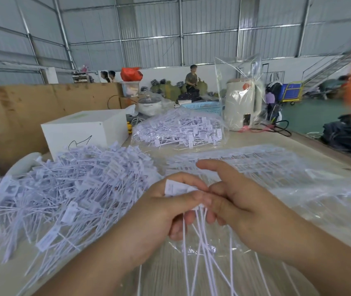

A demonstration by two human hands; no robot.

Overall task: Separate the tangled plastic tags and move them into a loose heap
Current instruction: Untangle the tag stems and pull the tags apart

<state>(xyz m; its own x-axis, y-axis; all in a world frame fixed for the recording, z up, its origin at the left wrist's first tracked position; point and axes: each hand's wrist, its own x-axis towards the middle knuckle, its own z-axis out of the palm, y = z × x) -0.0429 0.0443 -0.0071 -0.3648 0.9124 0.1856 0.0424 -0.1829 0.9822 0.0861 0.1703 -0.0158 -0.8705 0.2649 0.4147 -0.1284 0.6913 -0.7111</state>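
— What carries it all?

— A pale wood-grain surface, running from the near edge out to the far right.

— And lying on it?

— At the left, a big loose heap of white plastic tags. Behind that, a white box. Near the middle, a clear bag of tags. To the right, flat sheets of joined tags under clear plastic film.

— Farther back?

— A cream electric kettle, wrapped in a clear bag, with its black cord trailing beside it. A blue basket and a white lidded pot sit behind the bagged tags; whether those rest on the same surface I cannot tell.
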